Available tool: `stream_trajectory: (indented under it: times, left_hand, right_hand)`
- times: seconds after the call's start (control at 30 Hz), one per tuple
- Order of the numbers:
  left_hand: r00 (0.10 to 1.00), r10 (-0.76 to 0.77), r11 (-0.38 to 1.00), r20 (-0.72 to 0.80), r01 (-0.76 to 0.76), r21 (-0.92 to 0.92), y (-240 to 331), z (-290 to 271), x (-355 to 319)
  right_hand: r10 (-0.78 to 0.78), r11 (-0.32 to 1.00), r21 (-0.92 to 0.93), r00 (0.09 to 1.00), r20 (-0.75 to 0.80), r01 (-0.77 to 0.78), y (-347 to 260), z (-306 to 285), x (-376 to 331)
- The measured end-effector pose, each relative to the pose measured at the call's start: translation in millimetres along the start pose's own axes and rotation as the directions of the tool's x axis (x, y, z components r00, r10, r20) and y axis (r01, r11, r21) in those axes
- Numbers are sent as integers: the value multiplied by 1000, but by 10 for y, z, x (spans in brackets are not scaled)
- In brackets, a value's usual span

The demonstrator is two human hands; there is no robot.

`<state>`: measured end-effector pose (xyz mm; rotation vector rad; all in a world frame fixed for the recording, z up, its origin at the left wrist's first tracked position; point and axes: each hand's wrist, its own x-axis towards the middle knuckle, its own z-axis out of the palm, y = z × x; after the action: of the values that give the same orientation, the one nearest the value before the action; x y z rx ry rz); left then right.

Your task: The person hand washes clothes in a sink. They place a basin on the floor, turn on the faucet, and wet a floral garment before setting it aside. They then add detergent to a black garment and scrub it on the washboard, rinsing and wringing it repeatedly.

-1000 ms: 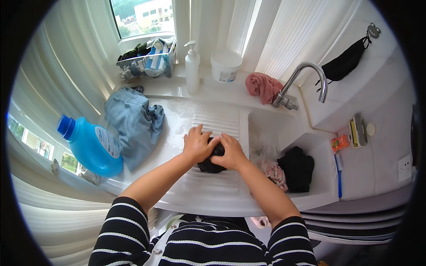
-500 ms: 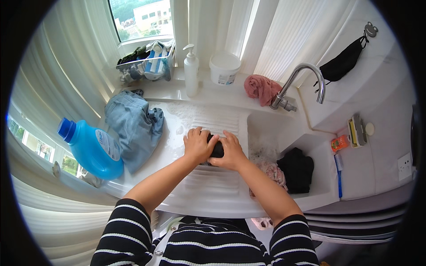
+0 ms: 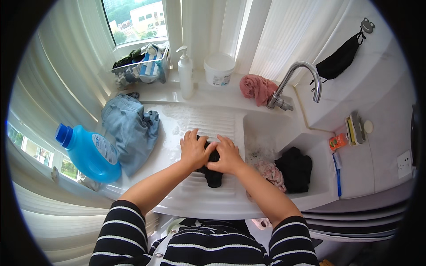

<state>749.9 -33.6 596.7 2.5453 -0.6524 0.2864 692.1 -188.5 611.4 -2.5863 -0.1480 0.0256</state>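
Note:
A small black garment lies bunched on the ribbed white washboard beside the sink. My left hand presses on its left side with fingers spread. Against its right side sits my right hand, fingers curled over the cloth. Both hands touch each other over the garment, and most of the cloth is hidden under them. Soapy foam covers the board's upper left part.
A blue detergent bottle lies at the left next to a blue-grey denim garment. The sink basin holds a black cloth and a pink patterned cloth. Behind stand a pump bottle, white tub, pink rag, tap.
Both hands slid up the washboard with the black garment half a second ago, then came back down toward me; the garment stays bunched under them.

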Motion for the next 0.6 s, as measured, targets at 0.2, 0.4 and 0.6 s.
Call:
stream_trajectory:
  times: [0.2, 0.4, 0.6]
  left_hand:
    - [916, 402, 900, -21, -399, -175, -16, -314, -810]
    - [988, 25, 1000, -152, -28, -13, -36, 105, 282]
    - [917, 394, 867, -58, -391, -309, -46, -344, -488]
  right_hand:
    - [-462, 886, -173, 852, -246, 431, 15, 452, -762]
    - [-104, 995, -20, 981, -164, 102, 183, 73, 277]
    - [-468, 883, -39, 871, -147, 468, 13, -7, -530]
